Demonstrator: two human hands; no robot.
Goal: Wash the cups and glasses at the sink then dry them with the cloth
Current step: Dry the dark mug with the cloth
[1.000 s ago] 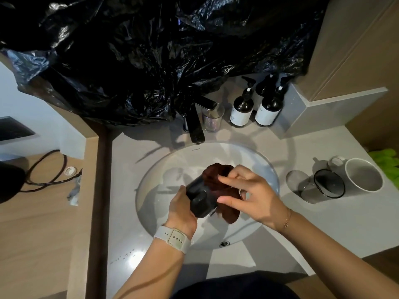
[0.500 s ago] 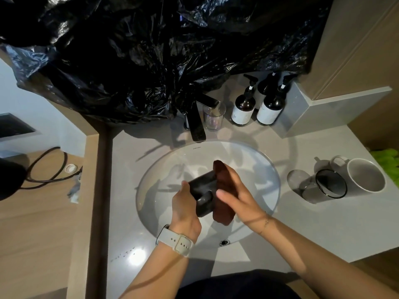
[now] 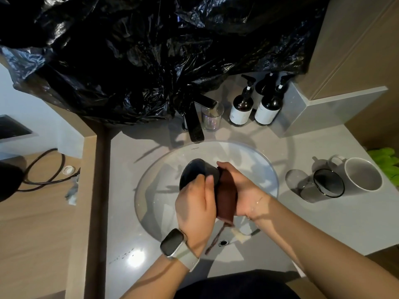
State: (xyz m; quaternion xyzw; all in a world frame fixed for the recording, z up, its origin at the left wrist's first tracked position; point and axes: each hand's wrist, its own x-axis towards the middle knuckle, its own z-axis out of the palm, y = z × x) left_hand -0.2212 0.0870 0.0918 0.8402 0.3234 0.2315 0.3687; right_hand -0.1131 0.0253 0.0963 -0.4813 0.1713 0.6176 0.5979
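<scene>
Over the white sink basin [image 3: 254, 160] my left hand [image 3: 194, 203] grips a black mug [image 3: 196, 171], its mouth turned up and to the left. My right hand [image 3: 241, 190] holds a dark brown cloth [image 3: 226, 197] wrapped against the mug's side; a strip of the cloth hangs down toward the drain. On the counter to the right stand a white mug [image 3: 362, 175] and a clear glass with a dark rim [image 3: 326, 184]. A small clear glass [image 3: 210, 117] stands beside the black tap [image 3: 195, 126].
Black plastic sheeting [image 3: 151, 50] hangs over the back of the counter. Two dark pump bottles [image 3: 252, 106] stand at the back right. Something green [image 3: 386, 162] lies at the right edge. A wooden shelf with a black cable [image 3: 43, 169] is on the left.
The mug has turned in my left hand so its mouth now faces up-left. My right hand has slid the cloth round the mug's side, and a strip of cloth now hangs down.
</scene>
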